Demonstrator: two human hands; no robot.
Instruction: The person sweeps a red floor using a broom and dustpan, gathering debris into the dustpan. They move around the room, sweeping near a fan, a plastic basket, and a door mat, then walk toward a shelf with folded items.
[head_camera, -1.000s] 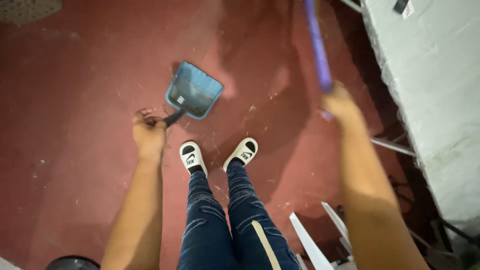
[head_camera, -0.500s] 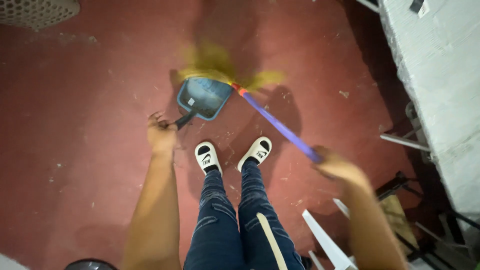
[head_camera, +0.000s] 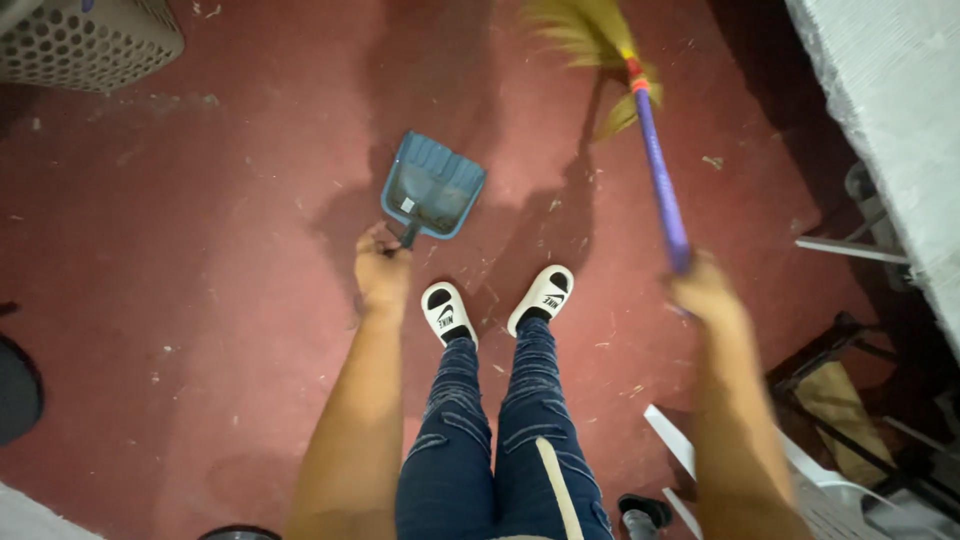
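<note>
Under my feet is a dark red floor (head_camera: 200, 300), scuffed and scattered with small bits of debris. In the far left corner I see a perforated plastic laundry basket (head_camera: 90, 45), grey-beige, cut off by the edge of the view. Along my right runs a pale rough-textured wall (head_camera: 890, 110), with a white bar (head_camera: 850, 247) jutting out near its foot. Below that, a white plastic chair (head_camera: 810, 480) stands close by my right leg, beside a dark metal frame (head_camera: 830, 360). I wear white slippers (head_camera: 545, 295) with black marks and blue jeans (head_camera: 490, 440). At the left edge sits a dark round object (head_camera: 15, 390), only partly visible.
</note>
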